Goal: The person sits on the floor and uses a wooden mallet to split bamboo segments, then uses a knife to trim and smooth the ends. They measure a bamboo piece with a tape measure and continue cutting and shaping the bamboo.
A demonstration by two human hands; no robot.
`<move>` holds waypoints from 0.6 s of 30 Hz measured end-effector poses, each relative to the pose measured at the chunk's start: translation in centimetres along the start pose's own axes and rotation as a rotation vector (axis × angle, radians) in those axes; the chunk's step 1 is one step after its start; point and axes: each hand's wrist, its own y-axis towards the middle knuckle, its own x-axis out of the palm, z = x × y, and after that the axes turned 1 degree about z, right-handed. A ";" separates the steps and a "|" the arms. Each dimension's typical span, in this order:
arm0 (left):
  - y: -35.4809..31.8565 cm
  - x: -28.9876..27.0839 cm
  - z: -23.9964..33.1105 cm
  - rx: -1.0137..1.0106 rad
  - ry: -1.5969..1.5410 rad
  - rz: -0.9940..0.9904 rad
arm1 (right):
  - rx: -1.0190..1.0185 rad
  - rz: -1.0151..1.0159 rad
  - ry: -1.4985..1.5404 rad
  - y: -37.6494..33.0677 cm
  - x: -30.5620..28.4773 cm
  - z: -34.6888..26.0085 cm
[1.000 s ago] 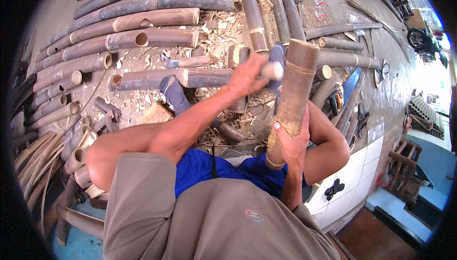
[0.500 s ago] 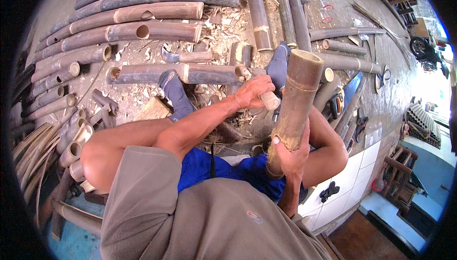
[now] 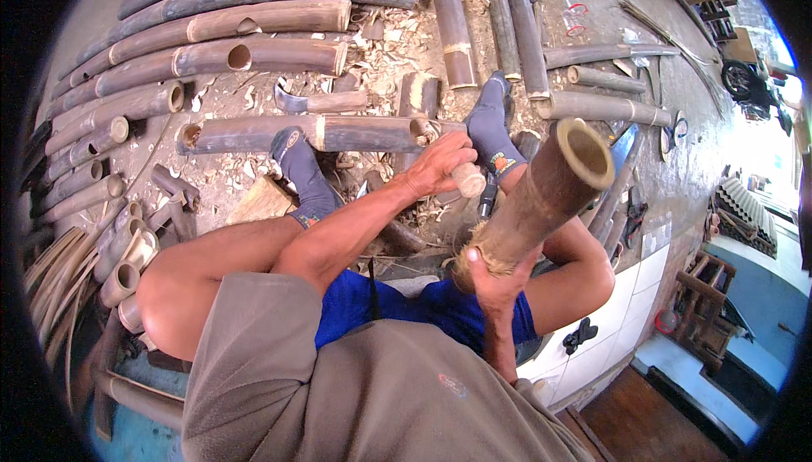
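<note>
My left hand (image 3: 440, 164) is closed around a pale, round-ended wooden tool handle (image 3: 469, 180). Its far end points to a hole at the right end of a bamboo pole (image 3: 254, 135); the working end is hidden. That pole lies crosswise on the ground by my socked feet. In my right hand (image 3: 499, 280) is a short, thick bamboo length (image 3: 554, 187), gripped low where its side is worn and frayed. It leans right over my right knee, its hollow end facing up, apart from the wooden handle.
Several bamboo poles (image 3: 228, 22), some with holes cut in them, lie at the far left. Shavings (image 3: 385, 48) litter the ground. A curved-bladed tool (image 3: 292, 100) lies beyond the pole. More bamboo (image 3: 605, 109) rests to the right, near white tiles (image 3: 622, 310).
The bamboo length in my right hand has tipped to the right, its hollow end swinging away from my left hand. My left hand keeps its hold on the wooden handle.
</note>
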 end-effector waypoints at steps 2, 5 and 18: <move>-0.3 -0.2 -0.3 0.017 0.004 -0.026 | 0.119 -0.002 -0.032 -0.3 2.5 0.9; 0.1 -0.3 0.3 0.063 -0.049 0.010 | 0.112 -0.088 -0.137 0.9 2.5 0.8; 2.1 -0.3 0.1 -0.298 -0.217 0.206 | -0.117 0.255 -0.048 5.2 0.5 -0.8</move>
